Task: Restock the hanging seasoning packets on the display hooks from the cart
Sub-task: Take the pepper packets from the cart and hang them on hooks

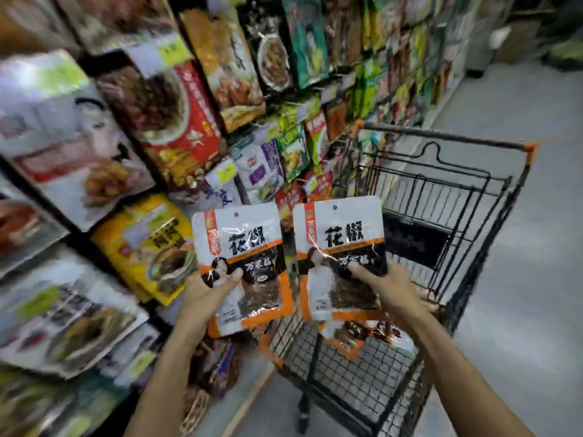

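Note:
I hold two matching seasoning packets upright, side by side, white on top with black characters and orange trim. My left hand (209, 293) grips the left packet (243, 244) at its lower left, thumb across the front. My right hand (386, 290) grips the right packet (340, 241) at its lower right, thumb on the front. Each packet has a small hang hole at its top edge. More of the same packets (362, 337) lie in the black wire cart (441, 197) just under my right hand. The hanging display (189, 121) of packets fills the left.
Rows of coloured hanging packets run along the left side and back down the aisle; their hooks are hidden and the picture is blurred there. The cart's orange-cornered rim (530, 148) stands to the right of the display. Grey floor (520, 279) lies to the right of the cart.

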Demonstrator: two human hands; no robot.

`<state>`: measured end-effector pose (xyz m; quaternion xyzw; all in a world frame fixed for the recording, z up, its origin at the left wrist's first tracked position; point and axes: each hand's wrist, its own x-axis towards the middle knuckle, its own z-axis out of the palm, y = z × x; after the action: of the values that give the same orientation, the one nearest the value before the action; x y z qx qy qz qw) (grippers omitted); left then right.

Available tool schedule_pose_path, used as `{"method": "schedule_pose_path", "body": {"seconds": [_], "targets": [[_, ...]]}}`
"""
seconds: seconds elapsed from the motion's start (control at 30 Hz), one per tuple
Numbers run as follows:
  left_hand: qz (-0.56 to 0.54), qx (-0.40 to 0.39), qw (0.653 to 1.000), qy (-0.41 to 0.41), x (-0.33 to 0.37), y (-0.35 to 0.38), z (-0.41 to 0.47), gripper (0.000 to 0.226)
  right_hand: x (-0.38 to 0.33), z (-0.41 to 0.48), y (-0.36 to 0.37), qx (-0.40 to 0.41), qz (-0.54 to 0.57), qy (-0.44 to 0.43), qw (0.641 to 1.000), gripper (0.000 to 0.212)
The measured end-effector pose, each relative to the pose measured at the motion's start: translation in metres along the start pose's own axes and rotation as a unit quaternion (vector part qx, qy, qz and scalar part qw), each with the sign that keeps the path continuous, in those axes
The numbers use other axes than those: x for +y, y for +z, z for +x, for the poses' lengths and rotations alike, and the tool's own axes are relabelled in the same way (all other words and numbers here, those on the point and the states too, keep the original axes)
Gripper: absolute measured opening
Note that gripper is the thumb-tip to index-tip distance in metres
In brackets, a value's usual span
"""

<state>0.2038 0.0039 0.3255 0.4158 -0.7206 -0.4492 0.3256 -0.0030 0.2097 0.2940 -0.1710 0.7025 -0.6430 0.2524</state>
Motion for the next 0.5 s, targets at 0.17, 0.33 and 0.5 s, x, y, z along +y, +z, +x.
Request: {"method": "schedule_pose_path", "body": {"seconds": [0.17,0.33,0.5], "targets": [[-0.005,0.085,0.996,0.016,0.013,-0.134,-0.062,0.048,-0.060,-0.058,0.068,-0.128,0.012,-0.064,0.990,0.022],[-0.024,0.181,0.983,-0.008,0.017,-0.246,-0.144,0.052,-0.095,-0.122,0.143,-0.237,0.014,-0.109,0.965,0.019],[0.001,0.288,0.957,-0.017,0.017,-0.347,-0.242,0.058,-0.114,-0.210,0.224,-0.312,0.003,-0.157,0.937,0.018]]}}
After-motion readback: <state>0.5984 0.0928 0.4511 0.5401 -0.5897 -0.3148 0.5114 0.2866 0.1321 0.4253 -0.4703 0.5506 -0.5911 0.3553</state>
